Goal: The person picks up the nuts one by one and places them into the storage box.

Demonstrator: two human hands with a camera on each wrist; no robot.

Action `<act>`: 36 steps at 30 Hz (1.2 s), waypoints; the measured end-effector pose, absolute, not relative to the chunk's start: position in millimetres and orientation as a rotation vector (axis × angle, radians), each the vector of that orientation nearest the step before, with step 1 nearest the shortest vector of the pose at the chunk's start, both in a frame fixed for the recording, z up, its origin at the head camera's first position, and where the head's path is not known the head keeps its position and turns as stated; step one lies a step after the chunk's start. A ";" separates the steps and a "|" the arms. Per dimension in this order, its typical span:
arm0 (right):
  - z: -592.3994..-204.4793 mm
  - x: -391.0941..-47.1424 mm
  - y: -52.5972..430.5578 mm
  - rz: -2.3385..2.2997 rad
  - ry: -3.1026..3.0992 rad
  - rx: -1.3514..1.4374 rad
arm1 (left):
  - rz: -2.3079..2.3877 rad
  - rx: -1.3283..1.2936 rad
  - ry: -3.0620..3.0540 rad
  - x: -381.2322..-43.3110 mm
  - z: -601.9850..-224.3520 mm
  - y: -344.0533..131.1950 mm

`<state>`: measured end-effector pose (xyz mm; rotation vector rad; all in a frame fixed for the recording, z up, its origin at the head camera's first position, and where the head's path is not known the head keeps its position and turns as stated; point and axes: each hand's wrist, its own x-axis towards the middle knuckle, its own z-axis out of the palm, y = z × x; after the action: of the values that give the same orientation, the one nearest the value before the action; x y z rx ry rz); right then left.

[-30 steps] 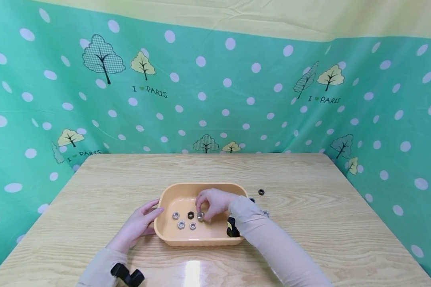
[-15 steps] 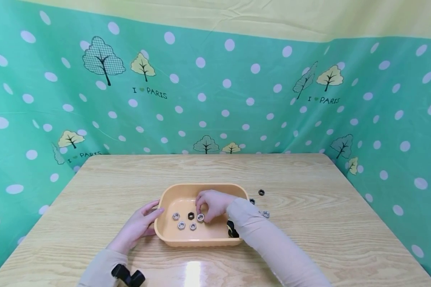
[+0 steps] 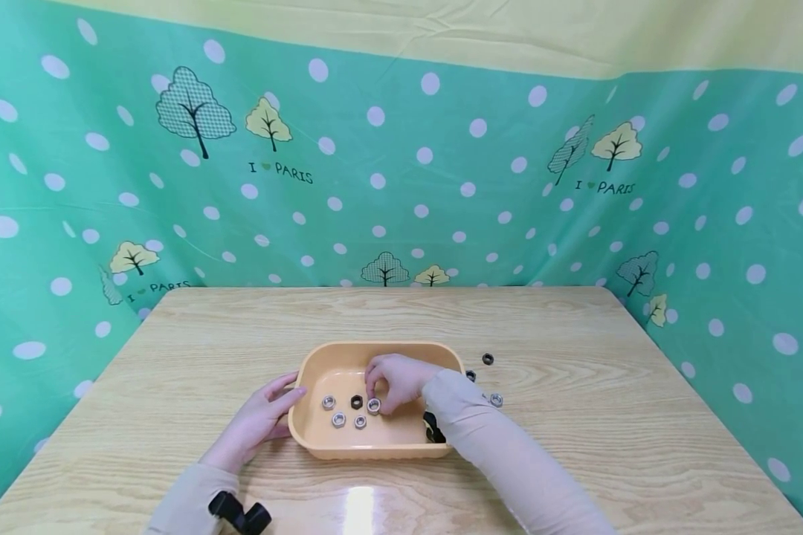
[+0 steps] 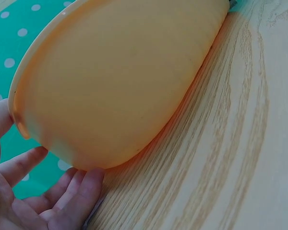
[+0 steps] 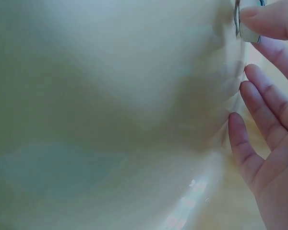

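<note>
A peach plastic basin (image 3: 375, 450) stands on the wooden table. My left hand (image 3: 264, 416) holds its left end, the thumb over the rim and other fingers against the outer wall, as the left wrist view also shows. Inside the basin, my right hand (image 3: 401, 380) pinches a silver hex nut (image 3: 373, 406) between thumb and forefinger, low at the basin floor. The right wrist view shows this nut (image 5: 249, 28) at the fingertips, partly cut off. Just left of it lies a black nut (image 3: 357, 402). Silver nuts (image 3: 338, 420) lie further left and in front.
Right of the basin, a black nut (image 3: 488, 359), another dark nut (image 3: 471, 376) by the rim and a silver nut (image 3: 497, 400) lie on the table (image 3: 609, 416). The right forearm crosses the basin's right side. A green dotted curtain (image 3: 401, 186) surrounds the table.
The pinched silver nut has turned a little, so its hole now shows more plainly. The right forearm shifted slightly left. My left hand and the basin stay put.
</note>
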<state>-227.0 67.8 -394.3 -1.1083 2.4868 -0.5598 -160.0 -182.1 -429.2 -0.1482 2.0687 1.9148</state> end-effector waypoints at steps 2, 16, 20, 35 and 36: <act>-394.4 -227.4 67.8 -0.555 2.490 -1.108 | 1.915 -0.140 2.068 -160.5 -429.2 -182.1; -396.0 -227.6 66.4 -0.545 2.502 -1.062 | 1.919 -0.153 2.074 -160.5 -427.0 -180.7; -395.0 -227.8 66.5 -0.535 2.497 -1.077 | 1.919 -0.156 2.078 -159.8 -426.4 -180.4; -393.4 -233.5 73.4 -0.745 2.398 -0.981 | 1.903 -0.145 2.095 -157.7 -426.5 -179.9; -393.2 -233.7 73.8 -0.760 2.394 -0.969 | 1.903 -0.150 2.094 -157.4 -426.4 -179.8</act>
<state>-233.7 73.8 -393.2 -0.9686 2.3943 -0.7595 -157.4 -179.8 -426.4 -0.1497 2.0943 1.9031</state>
